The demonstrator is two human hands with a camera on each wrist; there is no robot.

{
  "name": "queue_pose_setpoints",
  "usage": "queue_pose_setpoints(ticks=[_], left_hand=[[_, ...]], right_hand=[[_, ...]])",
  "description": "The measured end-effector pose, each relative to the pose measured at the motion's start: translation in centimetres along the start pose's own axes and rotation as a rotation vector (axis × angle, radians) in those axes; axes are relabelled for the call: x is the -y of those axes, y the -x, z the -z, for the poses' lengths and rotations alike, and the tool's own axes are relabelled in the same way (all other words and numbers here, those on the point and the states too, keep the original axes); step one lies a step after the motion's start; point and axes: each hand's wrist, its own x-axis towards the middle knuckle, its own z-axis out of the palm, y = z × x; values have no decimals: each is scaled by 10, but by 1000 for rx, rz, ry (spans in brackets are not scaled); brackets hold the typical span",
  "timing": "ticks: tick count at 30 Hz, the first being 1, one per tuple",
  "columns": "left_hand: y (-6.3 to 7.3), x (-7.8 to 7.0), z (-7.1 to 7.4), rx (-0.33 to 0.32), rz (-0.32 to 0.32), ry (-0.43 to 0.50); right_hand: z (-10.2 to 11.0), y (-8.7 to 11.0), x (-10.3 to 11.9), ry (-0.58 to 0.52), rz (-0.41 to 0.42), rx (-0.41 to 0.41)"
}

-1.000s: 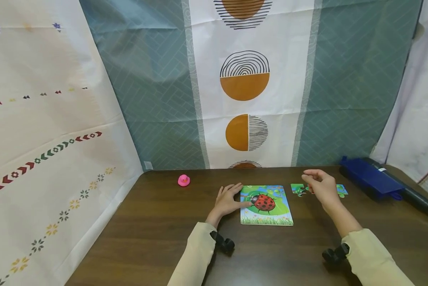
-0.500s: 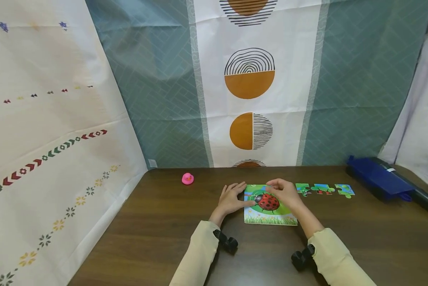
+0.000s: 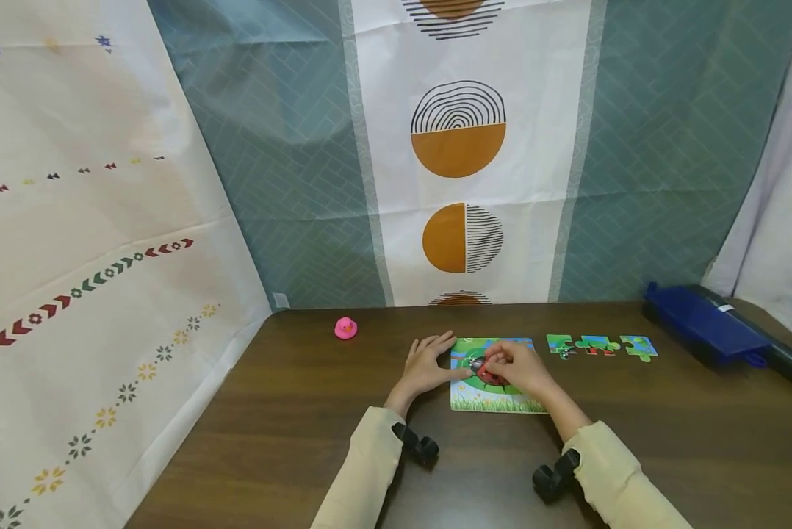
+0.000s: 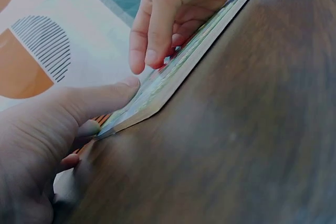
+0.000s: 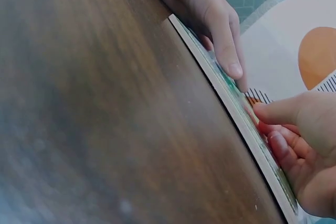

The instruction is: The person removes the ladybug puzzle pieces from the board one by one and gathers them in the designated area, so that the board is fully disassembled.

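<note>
A ladybird jigsaw puzzle board [image 3: 495,403] lies flat on the brown table. My left hand [image 3: 425,371] rests at its upper left, with the thumb over the picture and the fingers stretched along the left edge. My right hand [image 3: 522,367] is over the ladybird. Its thumb and curled fingertips pinch at a red puzzle piece [image 4: 170,52], mostly hidden by the fingers. In the right wrist view the left hand [image 5: 218,24] lies across the board's far end. Right of the board, three loose puzzle pieces lie in a row, the middle one [image 3: 596,344] partly red.
A small pink rubber duck [image 3: 346,328] sits at the back left. A blue dustpan [image 3: 707,323] and a black-handled tool [image 3: 789,371] lie at the table's right. Patterned cloth [image 3: 303,184] hangs behind the table [image 3: 250,441].
My right hand has moved left from the loose pieces to the board, then a little lower onto the ladybird. My left hand keeps its place on the board.
</note>
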Motion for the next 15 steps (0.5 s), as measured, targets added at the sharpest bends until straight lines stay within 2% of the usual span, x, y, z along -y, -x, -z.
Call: queue_pose_setpoints(ticks=[4,9,15], left_hand=[[-3,1,5,42,-2,23],[-5,2,10,116,-12,-2],[2,2,8,160,-2,-21]], right_hand=[[3,-3,4,35,21,37],[6,-4,7,78,85,99],[4,0,7,118,88,146]])
